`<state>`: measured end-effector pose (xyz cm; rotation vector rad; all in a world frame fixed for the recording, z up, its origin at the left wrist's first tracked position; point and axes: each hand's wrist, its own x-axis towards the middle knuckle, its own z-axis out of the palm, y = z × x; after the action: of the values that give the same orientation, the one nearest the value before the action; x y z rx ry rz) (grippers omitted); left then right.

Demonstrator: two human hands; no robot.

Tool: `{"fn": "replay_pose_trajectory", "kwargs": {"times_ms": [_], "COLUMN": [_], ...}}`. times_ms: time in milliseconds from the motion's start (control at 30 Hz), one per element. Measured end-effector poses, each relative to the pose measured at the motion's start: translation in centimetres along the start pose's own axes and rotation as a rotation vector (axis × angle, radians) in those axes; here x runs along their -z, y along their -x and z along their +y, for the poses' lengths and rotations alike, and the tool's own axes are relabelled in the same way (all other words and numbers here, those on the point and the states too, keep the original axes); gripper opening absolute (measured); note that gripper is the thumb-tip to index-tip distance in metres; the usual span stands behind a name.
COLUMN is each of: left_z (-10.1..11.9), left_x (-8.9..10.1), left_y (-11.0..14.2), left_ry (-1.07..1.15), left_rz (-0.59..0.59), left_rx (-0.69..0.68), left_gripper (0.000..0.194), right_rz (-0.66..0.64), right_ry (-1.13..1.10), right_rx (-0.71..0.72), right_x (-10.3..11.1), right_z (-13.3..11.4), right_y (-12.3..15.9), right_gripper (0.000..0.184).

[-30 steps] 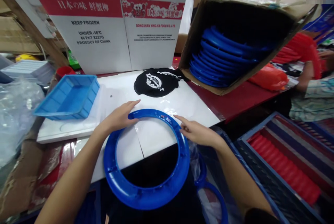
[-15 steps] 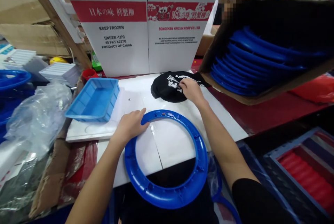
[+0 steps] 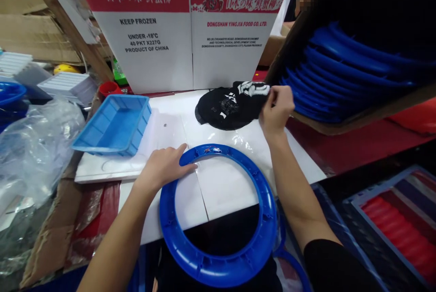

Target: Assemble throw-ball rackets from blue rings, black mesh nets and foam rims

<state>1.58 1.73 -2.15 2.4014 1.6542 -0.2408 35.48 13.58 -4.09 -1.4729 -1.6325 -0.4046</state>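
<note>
A big blue plastic ring [image 3: 259,201] lies flat on the white tabletop [image 3: 225,183], overhanging its near edge. My left hand [image 3: 163,167] rests on the ring's upper left rim, fingers stretched flat. My right hand [image 3: 276,111] is pinched on the right edge of a black mesh cloth [image 3: 228,106] with white print, lifting that edge off the table behind the ring.
A light blue tray [image 3: 114,125] sits at the left. White cartons [image 3: 184,24] stand at the back. A tilted cardboard box holds a stack of blue rings [image 3: 344,74] at the right. Clear plastic bags [image 3: 30,146] lie at the left. A crate with red rolls [image 3: 398,224] is at lower right.
My right hand left the ring, reached to the black cloth, gripped it and pulled its edge up and to the right. My left hand stayed on the ring.
</note>
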Motion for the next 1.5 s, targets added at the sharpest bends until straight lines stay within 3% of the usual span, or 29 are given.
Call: {"fn": "replay_pose_trajectory", "kwargs": {"times_ms": [100,200,300,367,433,533,700,800,867,967,1033,1133,1200,1233,1367,1433,1500], "left_z": [0.2,0.4,0.7,0.9,1.1,1.7,4.6,7.3,8.5,8.3,7.0,4.7,3.8,3.5,3.6,3.8,3.8], "left_x": [-0.1,-0.2,-0.4,-0.6,-0.7,-0.3,1.5,2.7,3.2,3.3,3.1,2.9,2.8,2.7,2.1,1.8,1.7], "left_y": [-0.2,-0.4,-0.4,-0.4,-0.5,-1.1,-4.5,-6.9,-8.1,-8.6,-8.0,-6.1,-4.8,-4.2,-3.0,-2.9,-2.8], "left_ry": [0.013,0.105,0.355,0.590,0.833,1.137,1.406,1.541,1.656,1.802,1.866,1.875,1.791,1.721,1.365,1.188,1.046], "left_rz": [0.109,0.273,0.431,0.492,0.485,0.368,0.176,0.221,0.272,0.341,0.387,0.461,0.484,0.476,0.322,0.290,0.313], "left_rx": [-0.007,-0.014,-0.061,-0.101,-0.126,-0.145,-0.113,-0.103,-0.113,-0.092,-0.077,-0.090,-0.085,-0.077,-0.144,-0.202,-0.185], "left_gripper": [0.061,0.048,0.041,0.040,0.040,0.040,0.053,0.057,0.059,0.062,0.061,0.055,0.053,0.055,0.058,0.050,0.040], "right_rz": [-0.090,-0.060,-0.157,-0.149,-0.137,-0.209,-0.240,-0.338,-0.545,-0.911,-0.958,-0.745,-0.695,-0.751,-1.220,-1.318,-1.315], "right_ry": [-0.002,-0.101,-0.370,-0.598,-0.764,-0.935,-1.185,-1.224,-1.204,-1.191,-1.249,-1.395,-1.478,-1.507,-1.508,-1.464,-1.398], "right_rx": [-0.045,-0.136,-0.290,-0.411,-0.482,-0.514,-0.555,-0.459,-0.258,0.015,0.009,-0.198,-0.323,-0.366,-0.399,-0.354,-0.325], "right_x": [-0.1,-0.2,-0.5,-0.8,-1.1,-1.2,-0.5,0.2,0.9,1.9,2.0,1.6,1.3,1.2,2.2,2.9,3.6], "right_z": [-0.5,-0.5,-0.2,0.0,0.1,0.2,-0.7,-2.6,-4.0,-5.5,-5.7,-5.3,-5.1,-5.1,-6.4,-7.3,-7.8], "right_y": [0.0,-0.3,-0.6,-0.8,-0.9,-0.9,-0.4,0.4,1.1,1.9,2.0,1.7,1.5,1.5,2.2,2.6,2.7], "right_gripper": [0.026,0.026,0.024,0.028,0.034,0.045,0.052,0.054,0.052,0.042,0.039,0.042,0.047,0.052,0.072,0.066,0.056]}}
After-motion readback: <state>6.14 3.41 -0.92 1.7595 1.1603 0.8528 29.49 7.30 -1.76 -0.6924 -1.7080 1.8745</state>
